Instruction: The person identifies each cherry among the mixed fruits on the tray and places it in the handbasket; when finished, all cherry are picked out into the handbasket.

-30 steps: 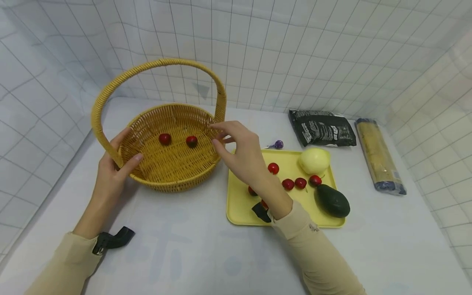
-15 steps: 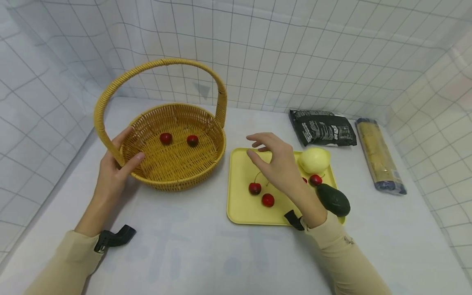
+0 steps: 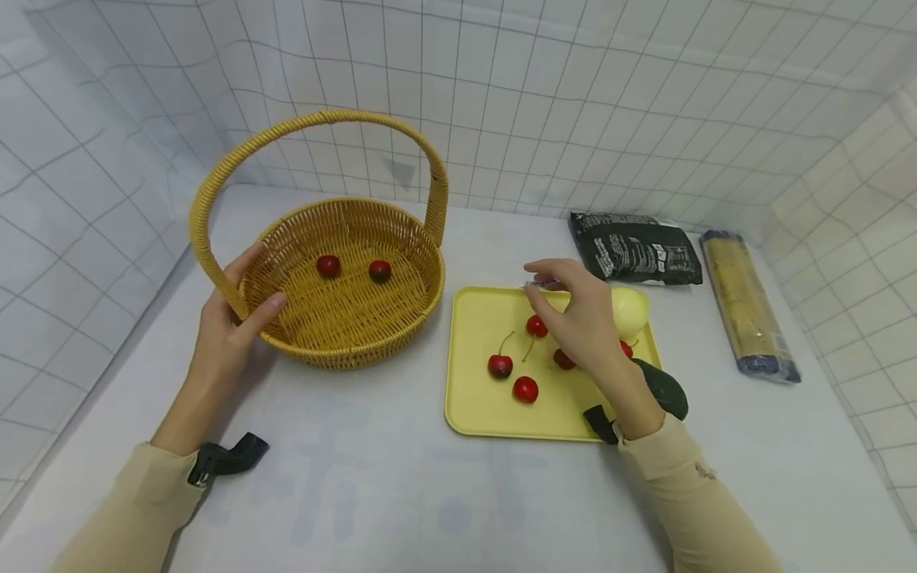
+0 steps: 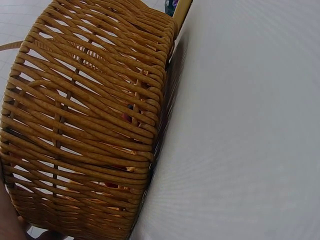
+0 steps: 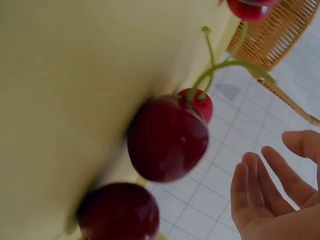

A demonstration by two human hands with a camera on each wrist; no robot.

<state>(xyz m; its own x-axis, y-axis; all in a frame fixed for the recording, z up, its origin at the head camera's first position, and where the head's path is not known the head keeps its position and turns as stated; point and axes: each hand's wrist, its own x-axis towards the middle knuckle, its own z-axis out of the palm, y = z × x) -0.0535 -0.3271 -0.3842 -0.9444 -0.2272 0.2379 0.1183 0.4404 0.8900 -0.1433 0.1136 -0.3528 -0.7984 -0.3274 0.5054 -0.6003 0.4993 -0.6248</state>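
My left hand [image 3: 231, 322] grips the near left side of a yellow wicker basket [image 3: 337, 314], thumb inside the rim and fingers outside. Two dark red cherries lie in it, a left one [image 3: 328, 266] and a right one [image 3: 380, 270]. Over the yellow tray [image 3: 476, 414] hovers my right hand [image 3: 586, 322], thumb and fingers apart with nothing held. Beneath and beside it are several cherries [image 3: 500, 366], some with green stems; one cherry [image 5: 167, 140] looms large in the right wrist view. A lollipop [image 3: 550, 281] behind the tray shows through the gap between thumb and forefinger.
The tray also carries a pale yellow lemon [image 3: 630, 312] and a dark green avocado [image 3: 662, 390], both partly covered by my right hand and arm. Behind it lies a black packet [image 3: 637, 248], and further right a long clear-wrapped pack [image 3: 748, 306]. The basket's tall handle [image 3: 322, 117] arches upward.
My right hand has moved right, from the basket's right rim to over the tray, uncovering cherries on the tray's left part. My left hand stays on the basket. The view shifts slightly.
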